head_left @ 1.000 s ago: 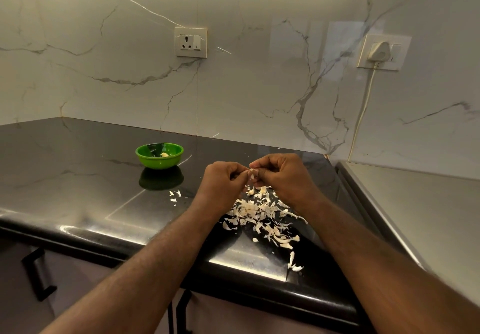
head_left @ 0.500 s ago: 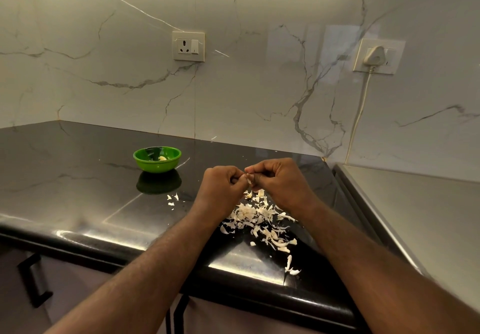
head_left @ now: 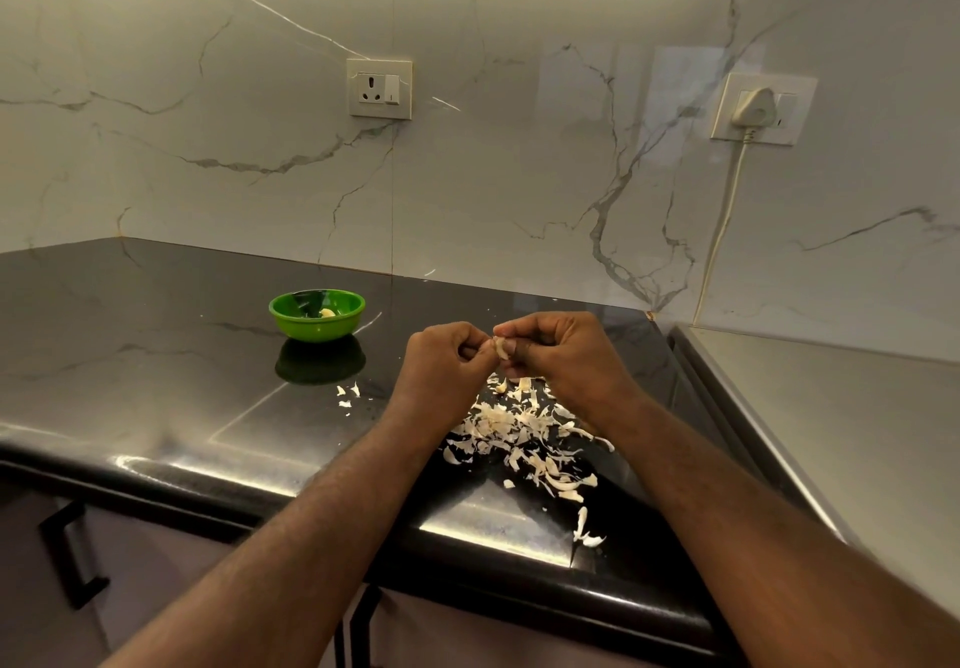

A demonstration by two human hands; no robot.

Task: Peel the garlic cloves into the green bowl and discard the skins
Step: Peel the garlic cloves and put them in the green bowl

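A small pale garlic clove (head_left: 501,346) is pinched between the fingertips of my left hand (head_left: 448,361) and my right hand (head_left: 558,355), both held just above the black counter. Directly below the hands lies a pile of white garlic skins (head_left: 519,433), with stray flakes (head_left: 347,394) to the left and a few more (head_left: 584,527) near the counter's front edge. The green bowl (head_left: 291,321) stands farther back on the left, with a peeled clove (head_left: 327,312) inside it.
The black counter (head_left: 156,355) ends in a rounded front edge, with cabinet handles (head_left: 72,558) below. A steel surface (head_left: 857,433) adjoins on the right. On the marble wall are a socket (head_left: 379,88) and a plugged-in white cord (head_left: 727,210).
Both hands stay together on the clove above the skin pile, with small finger movements. The camera view has shifted slightly.
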